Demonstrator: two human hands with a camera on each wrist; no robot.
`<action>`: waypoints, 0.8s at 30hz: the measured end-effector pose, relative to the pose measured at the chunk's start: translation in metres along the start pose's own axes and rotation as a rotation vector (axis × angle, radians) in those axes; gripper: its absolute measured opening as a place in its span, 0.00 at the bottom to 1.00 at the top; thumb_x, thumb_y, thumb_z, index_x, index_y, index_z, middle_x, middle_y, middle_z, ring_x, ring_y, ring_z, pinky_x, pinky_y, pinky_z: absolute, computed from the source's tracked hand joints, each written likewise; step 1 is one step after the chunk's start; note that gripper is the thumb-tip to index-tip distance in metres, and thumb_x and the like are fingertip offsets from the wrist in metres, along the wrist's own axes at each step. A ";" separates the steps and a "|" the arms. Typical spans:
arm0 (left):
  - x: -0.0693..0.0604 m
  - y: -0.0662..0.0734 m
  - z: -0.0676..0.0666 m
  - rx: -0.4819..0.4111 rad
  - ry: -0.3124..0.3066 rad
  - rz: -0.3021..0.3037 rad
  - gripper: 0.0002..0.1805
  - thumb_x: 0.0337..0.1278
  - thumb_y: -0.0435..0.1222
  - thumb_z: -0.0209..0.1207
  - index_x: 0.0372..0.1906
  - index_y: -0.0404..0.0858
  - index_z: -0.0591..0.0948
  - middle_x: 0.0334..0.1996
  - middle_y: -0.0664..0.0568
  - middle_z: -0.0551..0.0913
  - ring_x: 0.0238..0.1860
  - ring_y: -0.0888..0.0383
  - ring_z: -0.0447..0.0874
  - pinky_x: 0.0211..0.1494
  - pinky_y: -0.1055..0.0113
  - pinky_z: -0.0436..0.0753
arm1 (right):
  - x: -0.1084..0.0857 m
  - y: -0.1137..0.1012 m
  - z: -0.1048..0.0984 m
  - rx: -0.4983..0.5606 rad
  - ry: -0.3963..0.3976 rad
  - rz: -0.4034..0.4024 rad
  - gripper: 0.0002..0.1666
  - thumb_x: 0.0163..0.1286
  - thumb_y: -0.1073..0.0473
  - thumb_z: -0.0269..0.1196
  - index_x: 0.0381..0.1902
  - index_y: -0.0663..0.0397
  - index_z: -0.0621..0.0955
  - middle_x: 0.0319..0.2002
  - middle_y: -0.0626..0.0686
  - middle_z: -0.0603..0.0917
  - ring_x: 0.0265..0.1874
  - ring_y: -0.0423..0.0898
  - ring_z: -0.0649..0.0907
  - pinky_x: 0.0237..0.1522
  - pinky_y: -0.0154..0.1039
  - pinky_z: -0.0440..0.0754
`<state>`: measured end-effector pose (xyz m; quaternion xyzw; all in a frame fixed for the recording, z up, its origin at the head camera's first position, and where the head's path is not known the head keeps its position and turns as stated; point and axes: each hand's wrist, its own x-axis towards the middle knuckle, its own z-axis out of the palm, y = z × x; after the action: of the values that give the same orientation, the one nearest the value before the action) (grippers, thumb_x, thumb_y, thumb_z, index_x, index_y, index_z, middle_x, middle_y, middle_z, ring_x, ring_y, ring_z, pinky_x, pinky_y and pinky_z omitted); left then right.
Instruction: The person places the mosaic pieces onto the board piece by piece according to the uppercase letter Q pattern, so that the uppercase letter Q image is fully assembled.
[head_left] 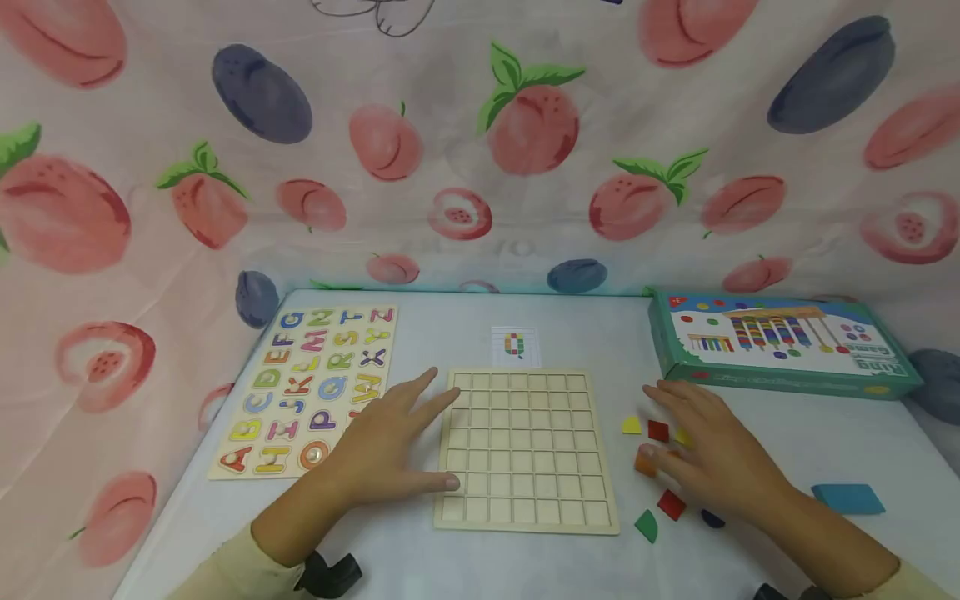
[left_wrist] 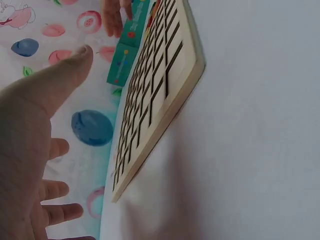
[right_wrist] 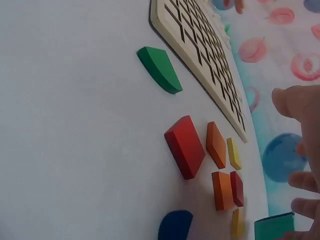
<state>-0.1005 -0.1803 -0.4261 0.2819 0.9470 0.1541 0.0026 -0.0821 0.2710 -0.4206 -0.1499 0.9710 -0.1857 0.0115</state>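
A square wooden grid board [head_left: 527, 450] lies flat on the white table, its squares holding nothing. My left hand [head_left: 382, 446] is spread at the board's left edge, fingers apart; in the left wrist view the hand [left_wrist: 30, 145] appears above the table beside the board [left_wrist: 155, 107]. On the right, my right hand [head_left: 712, 450] hovers with extended fingers over loose blocks: a yellow one [head_left: 632, 425], red ones [head_left: 672, 505], orange ones [right_wrist: 216, 145], a green one [head_left: 647, 526] and a dark blue one [right_wrist: 175, 226]. Neither hand holds anything.
Beyond the board lies a small picture card [head_left: 515, 347]. An alphabet puzzle board [head_left: 258, 417] is at the left. At the back right stands a green game box [head_left: 780, 346], and a blue block [head_left: 848, 499] lies near the right forearm. Fruit-patterned cloth hangs behind.
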 end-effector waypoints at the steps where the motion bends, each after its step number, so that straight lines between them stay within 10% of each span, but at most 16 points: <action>1: 0.000 0.002 0.002 -0.003 -0.007 -0.004 0.58 0.48 0.78 0.65 0.84 0.60 0.64 0.86 0.51 0.55 0.79 0.44 0.65 0.70 0.38 0.74 | 0.002 0.001 0.002 0.012 0.007 -0.006 0.46 0.72 0.38 0.72 0.80 0.49 0.72 0.75 0.58 0.71 0.75 0.64 0.66 0.66 0.75 0.71; 24: -0.003 0.009 0.041 -0.055 0.044 -0.096 0.23 0.61 0.54 0.71 0.58 0.54 0.84 0.73 0.53 0.74 0.72 0.51 0.71 0.69 0.51 0.79 | 0.026 0.007 0.031 0.042 0.024 -0.004 0.18 0.69 0.56 0.75 0.57 0.46 0.89 0.53 0.52 0.86 0.60 0.62 0.77 0.59 0.69 0.74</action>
<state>-0.0894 -0.1633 -0.4627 0.2325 0.9546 0.1860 -0.0030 -0.1067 0.2587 -0.4512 -0.1493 0.9667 -0.2077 0.0025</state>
